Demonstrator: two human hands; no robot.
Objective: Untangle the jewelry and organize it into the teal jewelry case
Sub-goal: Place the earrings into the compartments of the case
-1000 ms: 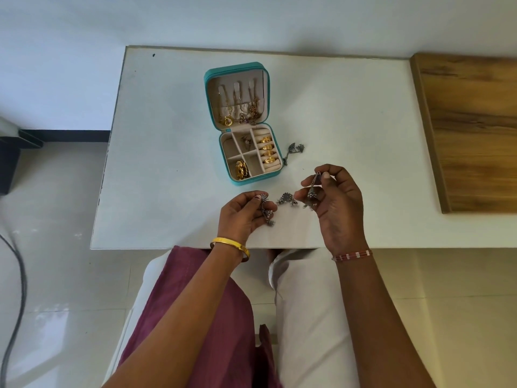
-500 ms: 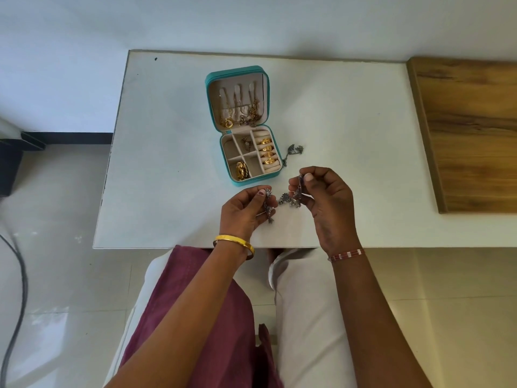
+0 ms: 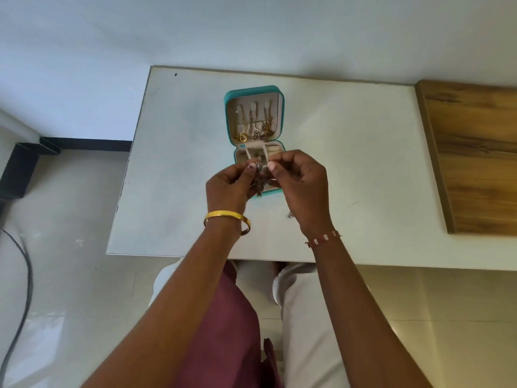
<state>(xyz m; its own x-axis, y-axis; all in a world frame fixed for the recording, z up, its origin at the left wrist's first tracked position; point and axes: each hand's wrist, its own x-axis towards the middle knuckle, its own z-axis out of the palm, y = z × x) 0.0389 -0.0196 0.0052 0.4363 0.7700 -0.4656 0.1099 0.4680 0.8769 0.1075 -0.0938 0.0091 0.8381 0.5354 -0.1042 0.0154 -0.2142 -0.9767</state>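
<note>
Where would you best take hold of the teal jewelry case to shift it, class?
Grip the upright lid by its two teal side edges, coming from above and behind. It stands open and clear, while both hands and the silver tangle cover the tray's near part.

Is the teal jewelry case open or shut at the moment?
Open: the teal jewelry case has its lid raised, showing gold necklaces hanging inside.
</note>
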